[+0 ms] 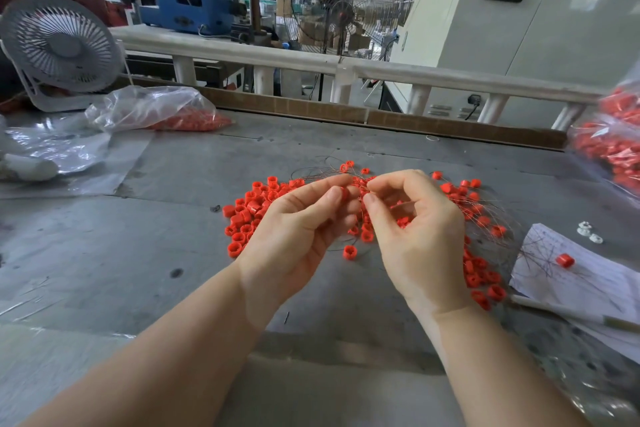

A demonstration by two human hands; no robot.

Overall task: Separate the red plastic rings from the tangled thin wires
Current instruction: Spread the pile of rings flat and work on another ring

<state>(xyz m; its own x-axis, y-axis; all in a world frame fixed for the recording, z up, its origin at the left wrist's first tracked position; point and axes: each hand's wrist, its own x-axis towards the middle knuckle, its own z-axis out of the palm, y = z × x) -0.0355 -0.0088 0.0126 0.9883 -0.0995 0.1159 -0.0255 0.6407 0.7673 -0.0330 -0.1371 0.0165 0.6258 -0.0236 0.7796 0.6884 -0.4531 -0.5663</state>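
- a person's left hand [298, 229] pinches one red ring [345, 193] between thumb and forefinger above a grey table [138, 236] in a factory hall.
- the right hand [412, 229], fingers curled, pinches the thin wires [322, 170] just beside that ring, fingertips of both hands almost touching.
- the red plastic rings [247, 215] are small, short, glossy tubes with a notched bore; they lie in a loose heap on the table under and around both hands.
- the wires are fine, dark and springy, looping out behind the hands and fanning to the right through a further scatter of rings [481, 274].
- one stray ring [565, 260] sits with a few wire strands on a sheet of paper [588, 284] at right; its faint handwriting is too small to read.
- clear plastic bags [156, 107] of red rings lie at far left, and another bag [613, 146] at the right edge.
- a white desk fan [60, 45] stands at the table's left rear; no brand can be read.
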